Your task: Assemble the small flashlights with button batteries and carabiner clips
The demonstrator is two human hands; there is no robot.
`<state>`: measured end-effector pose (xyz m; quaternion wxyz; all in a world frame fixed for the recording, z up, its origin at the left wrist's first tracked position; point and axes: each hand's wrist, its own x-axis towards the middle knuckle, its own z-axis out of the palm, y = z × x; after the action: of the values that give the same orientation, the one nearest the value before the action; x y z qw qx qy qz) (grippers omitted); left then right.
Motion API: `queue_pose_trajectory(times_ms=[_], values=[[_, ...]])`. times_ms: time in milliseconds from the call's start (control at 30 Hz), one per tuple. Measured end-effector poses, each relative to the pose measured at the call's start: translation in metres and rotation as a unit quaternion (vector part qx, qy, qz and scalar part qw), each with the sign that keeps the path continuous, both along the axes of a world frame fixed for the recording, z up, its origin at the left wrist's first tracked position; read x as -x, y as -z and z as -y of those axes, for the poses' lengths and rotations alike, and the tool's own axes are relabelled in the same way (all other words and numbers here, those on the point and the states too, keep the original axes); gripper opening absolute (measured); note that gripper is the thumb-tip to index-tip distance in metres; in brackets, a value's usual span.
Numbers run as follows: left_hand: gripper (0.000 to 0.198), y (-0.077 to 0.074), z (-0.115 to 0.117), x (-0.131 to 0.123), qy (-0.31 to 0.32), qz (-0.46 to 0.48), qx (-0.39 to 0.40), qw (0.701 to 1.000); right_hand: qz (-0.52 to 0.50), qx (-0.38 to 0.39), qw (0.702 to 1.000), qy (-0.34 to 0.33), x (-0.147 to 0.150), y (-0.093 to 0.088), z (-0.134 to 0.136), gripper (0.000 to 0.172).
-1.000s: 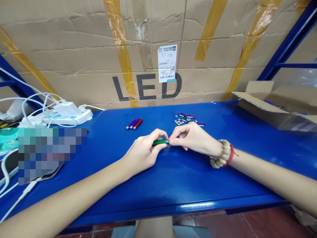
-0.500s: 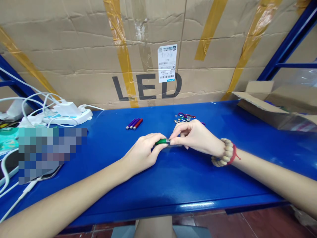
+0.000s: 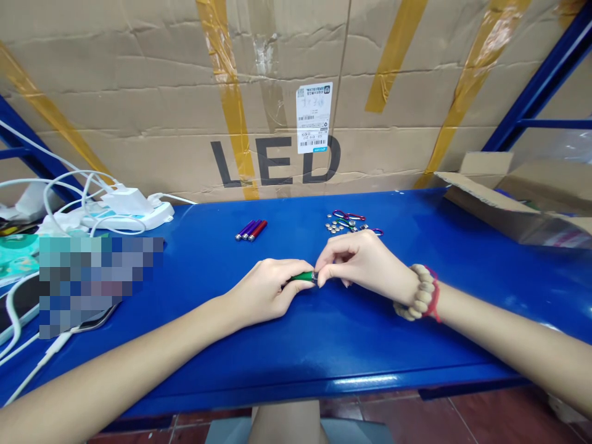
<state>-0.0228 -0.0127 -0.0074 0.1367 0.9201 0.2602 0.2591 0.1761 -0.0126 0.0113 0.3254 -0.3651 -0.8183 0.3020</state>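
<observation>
Head view: left hand (image 3: 261, 290), gripping the green tube (image 3: 303, 276) over the blue table (image 3: 277, 357), and right hand (image 3: 370, 266), pinching its half-hidden, seemingly metal end (image 3: 315, 278), have shifted slightly frontward; work there continues.

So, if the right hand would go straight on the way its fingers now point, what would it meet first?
Most likely the silvery end of the green tube held in the left hand. The right hand appears right at it, though exact contact is hard to tell.
</observation>
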Motion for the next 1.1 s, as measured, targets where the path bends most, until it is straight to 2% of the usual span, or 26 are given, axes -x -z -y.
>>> queue_pose_trajectory(times_ms=[200,433,667,833,933,1000,1100], values=[[0.018,-0.001,0.001,0.0,0.003,0.003,-0.007,1.0,0.033,-0.112,0.993,-0.025,-0.003,0.001,-0.001,0.033],[0.017,-0.002,0.001,0.0,-0.013,0.004,-0.004,1.0,0.099,-0.201,0.974,-0.043,-0.005,-0.001,0.0,0.032],[0.018,-0.003,0.003,-0.001,0.01,-0.001,0.005,1.0,0.224,-0.287,0.924,-0.114,-0.012,-0.002,-0.002,0.032],[0.019,-0.005,0.004,-0.001,0.019,-0.004,0.012,1.0,0.296,-0.354,0.88,-0.111,-0.013,-0.001,-0.003,0.03],[0.019,-0.005,0.005,-0.001,0.016,0.003,0.012,1.0,0.313,-0.381,0.865,-0.095,-0.012,0.0,-0.001,0.03],[0.019,-0.004,0.005,-0.001,0.008,0.006,0.003,1.0,0.305,-0.383,0.868,-0.085,-0.01,0.001,0.0,0.031],[0.02,-0.002,0.005,-0.001,-0.012,0.013,-0.015,1.0,0.252,-0.348,0.9,-0.069,-0.005,0.004,0.004,0.033]])
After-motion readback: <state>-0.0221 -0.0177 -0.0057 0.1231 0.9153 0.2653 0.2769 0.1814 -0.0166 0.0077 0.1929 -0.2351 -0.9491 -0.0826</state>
